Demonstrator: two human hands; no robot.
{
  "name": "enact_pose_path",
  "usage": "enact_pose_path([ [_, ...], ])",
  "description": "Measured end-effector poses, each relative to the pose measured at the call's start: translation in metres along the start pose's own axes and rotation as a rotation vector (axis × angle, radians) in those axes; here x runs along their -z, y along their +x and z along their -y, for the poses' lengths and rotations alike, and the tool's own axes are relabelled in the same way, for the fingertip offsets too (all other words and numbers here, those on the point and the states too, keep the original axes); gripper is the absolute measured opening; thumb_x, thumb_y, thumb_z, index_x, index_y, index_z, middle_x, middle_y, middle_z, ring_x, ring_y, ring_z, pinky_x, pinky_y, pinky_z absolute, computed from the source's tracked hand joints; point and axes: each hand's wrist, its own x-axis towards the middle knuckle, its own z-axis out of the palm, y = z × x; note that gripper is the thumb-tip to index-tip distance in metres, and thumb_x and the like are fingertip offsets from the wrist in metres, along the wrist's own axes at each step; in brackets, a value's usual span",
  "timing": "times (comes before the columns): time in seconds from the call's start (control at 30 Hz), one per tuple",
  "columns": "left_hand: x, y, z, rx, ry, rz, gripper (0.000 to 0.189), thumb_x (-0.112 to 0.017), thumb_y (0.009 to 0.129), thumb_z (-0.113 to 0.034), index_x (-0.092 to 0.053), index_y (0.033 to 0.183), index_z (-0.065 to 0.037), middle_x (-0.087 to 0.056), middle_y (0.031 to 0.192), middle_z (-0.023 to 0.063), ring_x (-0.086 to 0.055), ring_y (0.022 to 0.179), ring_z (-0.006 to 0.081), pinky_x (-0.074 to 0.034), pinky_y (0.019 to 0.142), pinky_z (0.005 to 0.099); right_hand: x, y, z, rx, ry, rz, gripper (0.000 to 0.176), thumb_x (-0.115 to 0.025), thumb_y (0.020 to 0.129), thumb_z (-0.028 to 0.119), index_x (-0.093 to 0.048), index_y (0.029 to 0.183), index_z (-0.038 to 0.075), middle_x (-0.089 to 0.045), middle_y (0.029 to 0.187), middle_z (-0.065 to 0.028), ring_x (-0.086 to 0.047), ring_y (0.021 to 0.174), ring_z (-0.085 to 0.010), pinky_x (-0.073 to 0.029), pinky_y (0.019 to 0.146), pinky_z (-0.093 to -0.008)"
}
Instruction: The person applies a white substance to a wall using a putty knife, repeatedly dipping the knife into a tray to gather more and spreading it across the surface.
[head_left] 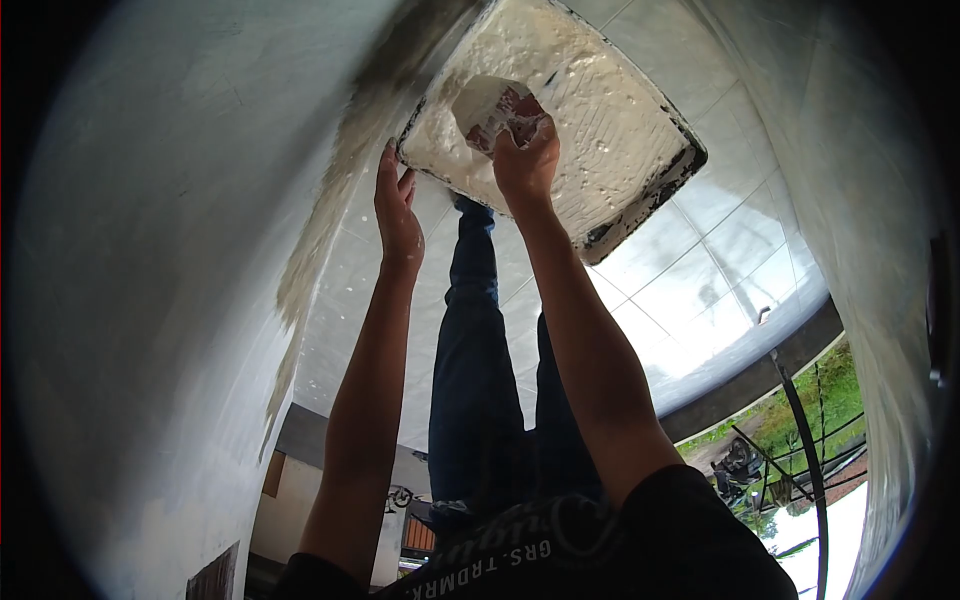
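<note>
The person is bending over a square, black-rimmed tray [640, 210] that is lying on the pale glossy tiled floor [700, 270], close to the foot of a smooth grey-white wall [170, 250]. The tray is holding a thick bed of lumpy white paste [600, 110].

The right hand [525, 160] is closing firmly around a small flat scraper with a reddish face smeared in white [495, 110], and it is pressing the scraper into the paste near the tray's near corner, where a scooped hollow is showing. The left hand [398, 205] is gripping nothing: its fingers are lying straight and together, and their tips are resting against the tray's near edge as if steadying it.

The work is looking to be at an early to middle stage. A rough, uneven band of the same white paste [310, 240] is running along the seam where wall and floor meet, so some has already gone on there. It is looking thin and ragged at its far end. The tray is almost full, which suggests most of the spreading is yet to come. How much paste is sitting on the scraper is hard to tell.

The person's dark blue jeans [470, 380] are filling the space between the arms.
</note>
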Motion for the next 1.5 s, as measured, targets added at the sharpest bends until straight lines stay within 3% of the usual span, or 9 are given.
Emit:
enact_pose_path([
  [0.07,0.006,0.004,0.006,-0.009,-0.004,0.009,0.072,-0.031,0.098,-0.055,-0.028,0.15,-0.005,-0.028,0.154,0.0156,-0.03,0.14,0.0339,-0.018,0.115,0.0442,-0.004,0.006,0.004,-0.012,0.082,-0.031,0.028,-0.059,0.074,0.003,-0.058,0.099,-0.009,-0.066,0.089,-0.0185,-0.067,0.082,-0.0264,-0.052,0.077,-0.0349],
  [0.13,0.009,0.007,0.008,0.009,0.085,0.019,0.084,-0.027,0.094,-0.068,-0.022,0.152,-0.008,-0.022,0.157,0.0182,-0.032,0.138,0.0402,-0.017,0.115,0.0481,-0.006,0.015,0.007,-0.004,0.043,-0.047,0.028,-0.06,0.074,0.003,-0.058,0.1,-0.008,-0.066,0.09,-0.0187,-0.067,0.082,-0.0271,-0.052,0.077,-0.0352],
  [0.6,0.003,0.005,0.005,0.006,0.141,0.01,0.073,-0.027,0.096,-0.063,-0.029,0.151,-0.016,-0.022,0.157,0.0144,-0.035,0.136,0.0428,-0.019,0.115,0.0489,-0.018,0.029,0.01,0.041,0.072,-0.029,0.029,-0.056,0.073,0.001,-0.058,0.101,-0.008,-0.067,0.091,-0.0174,-0.067,0.081,-0.0254,-0.053,0.075,-0.0353],
  [0.93,0.006,0.009,0.006,0.012,0.134,0.021,0.068,-0.028,0.098,-0.058,-0.031,0.151,-0.017,-0.026,0.157,0.0067,-0.037,0.135,0.0402,-0.019,0.115,0.0478,-0.002,0.024,0.006,0.073,0.148,0.145,0.037,-0.056,0.075,-0.002,-0.057,0.111,-0.006,-0.067,0.099,-0.0168,-0.067,0.09,-0.0221,-0.052,0.081,-0.0324],
  [1.17,0.008,0.011,0.011,0.033,0.13,0.018,0.067,-0.029,0.098,-0.057,-0.029,0.151,-0.016,-0.027,0.157,0.0058,-0.037,0.135,0.0391,-0.018,0.115,0.0476,0.004,0.021,-0.001,0.124,0.206,0.249,0.038,-0.054,0.077,-0.005,-0.054,0.115,-0.005,-0.065,0.104,-0.0166,-0.065,0.095,-0.0208,-0.051,0.085,-0.0315],
  [1.3,0.01,0.014,0.017,0.026,0.123,0.023,0.068,-0.029,0.098,-0.057,-0.029,0.152,-0.015,-0.027,0.157,0.0058,-0.037,0.135,0.039,-0.018,0.114,0.048,-0.001,0.018,-0.015,0.228,0.211,0.201,0.035,-0.059,0.077,-0.006,-0.055,0.112,-0.004,-0.067,0.097,-0.018,-0.068,0.091,-0.024,-0.053,0.079,-0.0328],
  [1.4,0.009,0.013,0.016,0.021,0.124,0.025,0.069,-0.029,0.098,-0.058,-0.028,0.152,-0.015,-0.027,0.157,0.0061,-0.037,0.135,0.0389,-0.017,0.115,0.0484,0.001,0.013,-0.015,0.138,0.262,0.225,0.034,-0.059,0.078,-0.004,-0.055,0.112,-0.004,-0.068,0.097,-0.0157,-0.068,0.09,-0.022,-0.053,0.077,-0.0316],
  [1.47,0.006,0.011,0.012,0.02,0.123,0.023,0.069,-0.028,0.098,-0.059,-0.028,0.152,-0.015,-0.027,0.157,0.0065,-0.036,0.135,0.0389,-0.016,0.115,0.0487,0.009,0.007,-0.01,-0.177,0.485,0.472,0.038,-0.056,0.081,-0.005,-0.054,0.118,-0.002,-0.063,0.11,-0.0141,-0.063,0.1,-0.0205,-0.053,0.089,-0.0372],
  [1.5,0.006,0.009,0.009,0.025,0.122,0.044,0.07,-0.028,0.097,-0.059,-0.027,0.152,-0.015,-0.025,0.158,0.007,-0.032,0.138,0.0387,-0.014,0.115,0.0491,0.012,0.003,-0.007,-0.175,0.488,0.476,0.038,-0.056,0.081,-0.005,-0.054,0.118,-0.002,-0.063,0.11,-0.0141,-0.063,0.1,-0.0205,-0.053,0.089,-0.0372],
])
